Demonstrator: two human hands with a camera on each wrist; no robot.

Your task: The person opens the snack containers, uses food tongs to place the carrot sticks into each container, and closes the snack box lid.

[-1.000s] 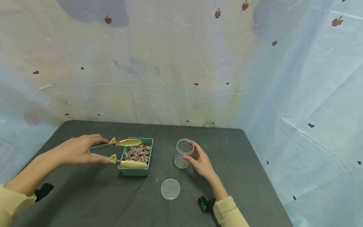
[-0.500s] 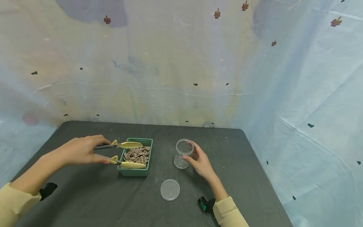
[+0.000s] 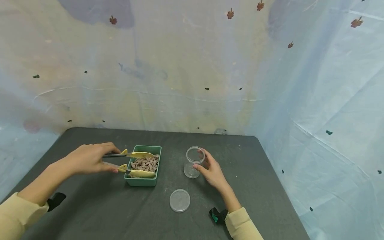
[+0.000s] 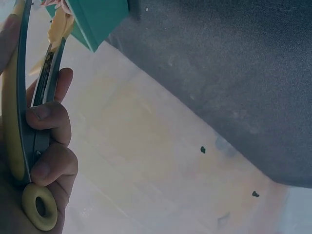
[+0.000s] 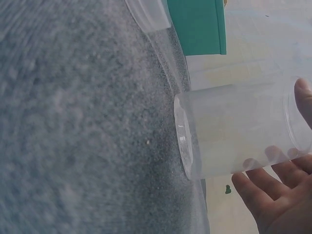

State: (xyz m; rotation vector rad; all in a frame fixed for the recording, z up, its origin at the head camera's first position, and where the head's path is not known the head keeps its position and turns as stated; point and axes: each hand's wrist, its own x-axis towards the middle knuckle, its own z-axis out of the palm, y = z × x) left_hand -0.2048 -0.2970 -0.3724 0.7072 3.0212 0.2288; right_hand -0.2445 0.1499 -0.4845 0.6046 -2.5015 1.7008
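My left hand point(image 3: 91, 158) grips a pair of tongs point(image 4: 14, 112) with yellow tips and a yellow pull ring at the handle end. The tong tips are spread and dip into a green rectangular tub point(image 3: 141, 182) of grey-brown strips point(image 3: 145, 163). Whether a strip lies between the tips cannot be made out. A clear plastic jar point(image 5: 234, 131), upright and lidless, stands on the table to the right of the tub. Around its right side my right hand point(image 3: 212, 170) holds it, thumb in front and fingers behind.
A round clear lid point(image 3: 180, 200) lies flat on the dark table point(image 3: 144, 213) in front of the jar. Patterned sheeting point(image 3: 168, 66) hangs behind the table and along its right side. Each wrist wears a black camera mount.
My left hand has moved a little to the right, and the tong tips have gone lower into the tub. The right hand and jar have stayed in place.
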